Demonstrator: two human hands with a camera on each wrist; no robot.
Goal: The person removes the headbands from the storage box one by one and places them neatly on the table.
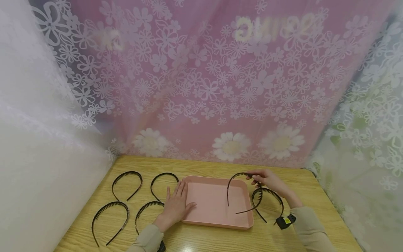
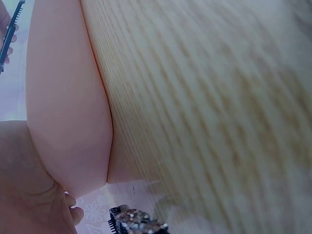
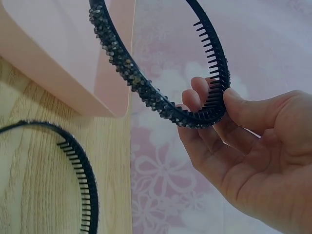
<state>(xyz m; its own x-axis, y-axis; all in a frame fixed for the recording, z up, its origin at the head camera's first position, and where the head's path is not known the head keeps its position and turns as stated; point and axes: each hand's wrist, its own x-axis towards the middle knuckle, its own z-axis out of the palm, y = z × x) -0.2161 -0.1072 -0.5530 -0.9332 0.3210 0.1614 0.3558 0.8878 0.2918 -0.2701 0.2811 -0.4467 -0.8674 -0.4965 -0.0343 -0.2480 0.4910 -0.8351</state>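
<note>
Here right hand holds headband, ends downward

The right hand pinched a headband by its top, thumb against fingertips, so the band hung below the fingers, over the right part of the tray. Another headband lay on the table just under that hand, right of the tray. The left hand rested flat on the tray's left rim; four headbands lay left of its fingers.
</note>
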